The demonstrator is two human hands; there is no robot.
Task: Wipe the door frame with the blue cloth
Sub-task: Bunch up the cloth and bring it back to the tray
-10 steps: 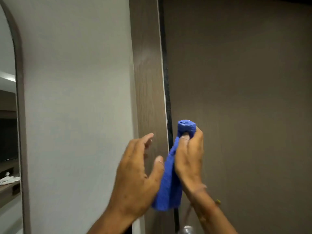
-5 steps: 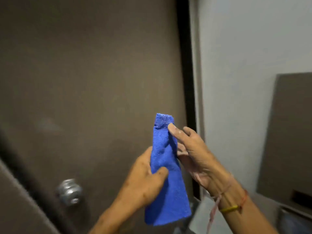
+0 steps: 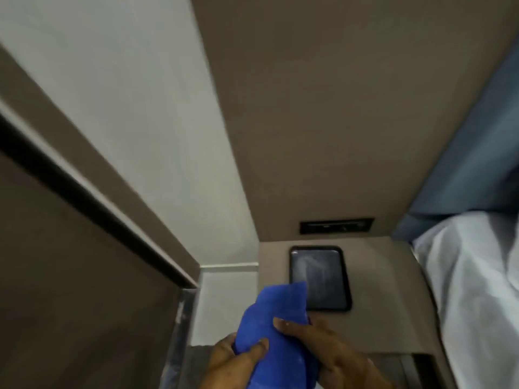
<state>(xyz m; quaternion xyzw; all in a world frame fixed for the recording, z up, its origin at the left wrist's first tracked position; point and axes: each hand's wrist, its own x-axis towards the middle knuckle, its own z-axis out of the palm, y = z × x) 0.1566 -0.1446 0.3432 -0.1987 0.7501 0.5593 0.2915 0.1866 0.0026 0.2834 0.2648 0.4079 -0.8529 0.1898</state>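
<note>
step: regripping, judged | blue cloth held near-centre, both hands clamped on it: left hand thumb over front, right hand fingers on right edge | door frame left, apart frm cloth | tip: fold flat pad b4 pressing on frame

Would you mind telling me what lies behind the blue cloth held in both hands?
Behind the folded blue cloth sits a dark, rounded rectangular tray on a beige ledge. The cloth hides the tray's lower-left corner. The left hand and right hand grip the cloth.
</note>
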